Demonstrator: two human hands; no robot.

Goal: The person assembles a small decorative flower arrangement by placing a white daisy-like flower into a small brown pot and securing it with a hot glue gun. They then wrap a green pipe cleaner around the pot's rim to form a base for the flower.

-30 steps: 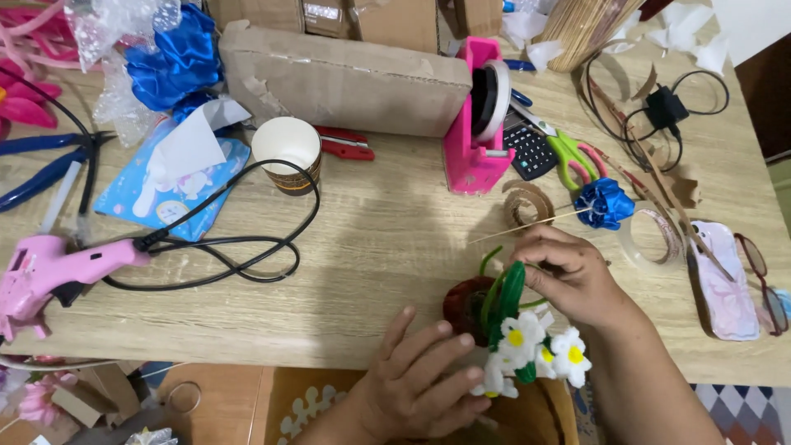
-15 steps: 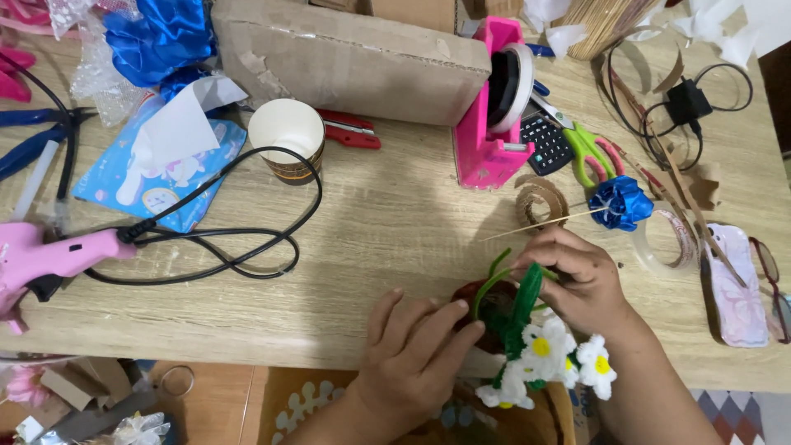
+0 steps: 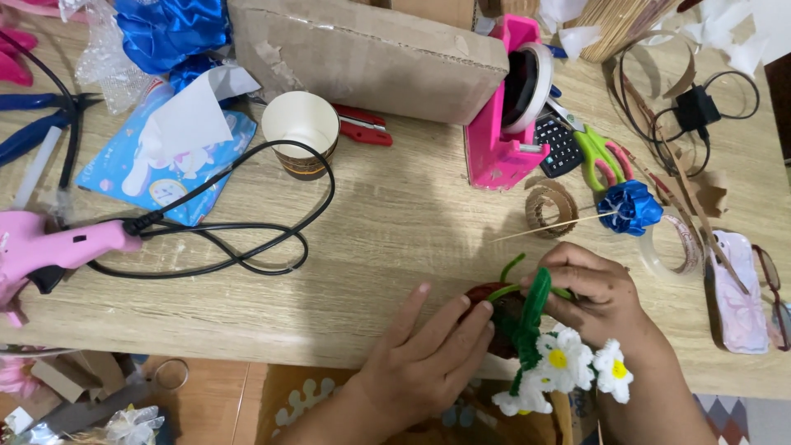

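Fingers of the left hand lie stretched out and slightly spread, their tips pressed against the near left side of a small dark red pot at the near edge of the wooden table. Fingers of the right hand are curled together, pinching the green fuzzy-wire stems that rise out of the pot. The pot is round and dark, mostly hidden between the two hands. From it come twisted green stems, one thin loop curling toward the far side, and the thick bundle runs nearward to three white fuzzy flowers with yellow centres, which hang past the table's near edge.

Just beyond the right hand lies a thin wooden stick tipped with a blue ribbon rose, beside a coil of brown paper strip. Farther off stand a pink tape dispenser and green-handled scissors. To the left, a black cord loops from a pink glue gun around a paper cup, with a long cardboard box at the far side. At the right edge lie a pink phone case and glasses.
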